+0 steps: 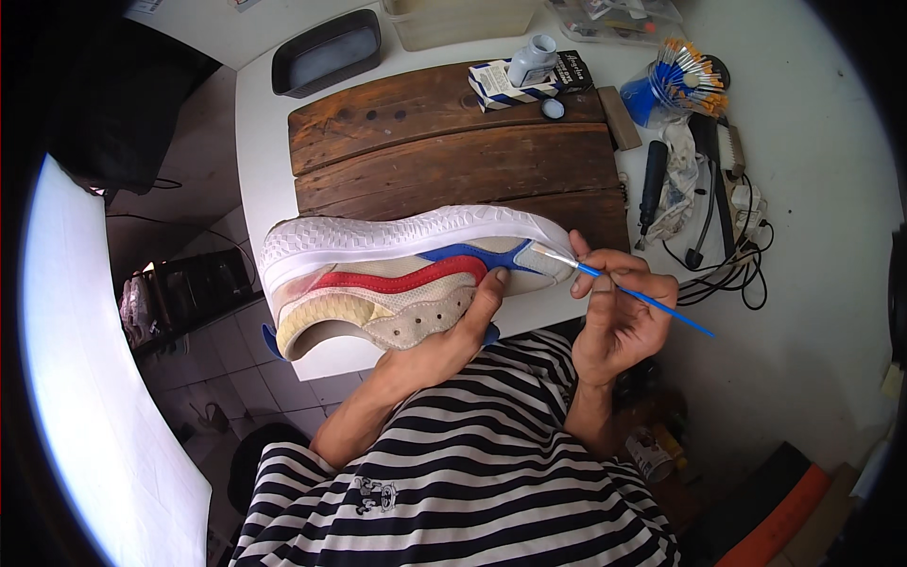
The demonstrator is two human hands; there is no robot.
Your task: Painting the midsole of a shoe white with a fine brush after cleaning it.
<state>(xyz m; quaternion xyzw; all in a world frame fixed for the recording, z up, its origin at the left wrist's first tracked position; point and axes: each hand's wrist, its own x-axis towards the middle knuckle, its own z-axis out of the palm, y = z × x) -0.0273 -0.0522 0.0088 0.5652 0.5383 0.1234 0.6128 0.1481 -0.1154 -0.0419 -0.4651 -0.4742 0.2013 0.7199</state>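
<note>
A beige sneaker (397,283) with red and blue stripes and a white sole lies tilted on its side in front of me, heel to the left, toe to the right. My left hand (449,345) grips it around the lace area, thumb on the upper near the blue stripe; the other fingers are mostly hidden beneath. My right hand (619,307) pinches a thin paintbrush (661,312) with a blue handle. Its pale tip touches the toe area beside the blue stripe. No laces show in the eyelets.
Beyond the sneaker is a dark wooden board (453,142), bearing an open paint bottle (534,61) on a box and a loose cap (553,110). A black tray (327,52) stands back left. At right are a cup of brushes (652,94), a black rotary tool (653,184) and cables (727,274).
</note>
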